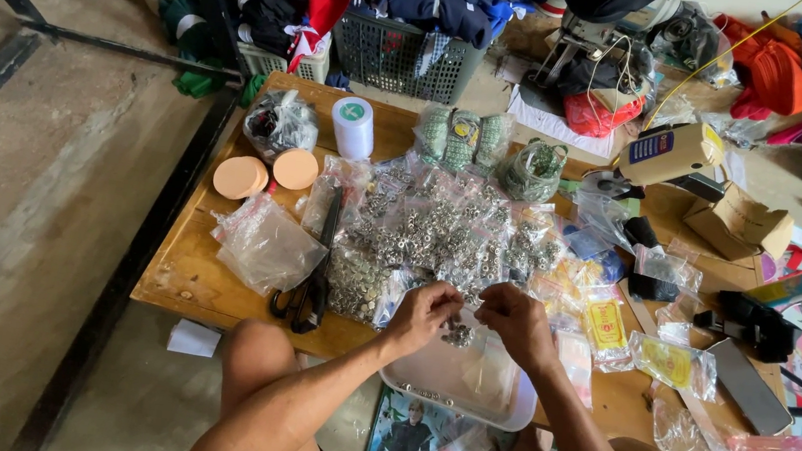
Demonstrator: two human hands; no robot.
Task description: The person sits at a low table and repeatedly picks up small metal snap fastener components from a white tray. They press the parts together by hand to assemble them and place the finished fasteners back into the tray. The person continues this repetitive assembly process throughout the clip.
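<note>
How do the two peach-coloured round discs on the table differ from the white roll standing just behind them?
The peach discs are flat and low, lying side by side near the table's far left corner; the white roll is a taller cylinder standing upright on its end. The discs are plain peach all over, while the roll is white with a greenish top. Both are round, sit on the wooden table, and lie well away from both hands.

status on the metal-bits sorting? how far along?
Done: only a few small pieces lie along the near edge of the white tray. In hand: the left hand and right hand pinch a small cluster of metal pieces above the tray. Left: most of it, since many clear bags of metal fasteners cover the wooden table, apparently untouched.
</note>
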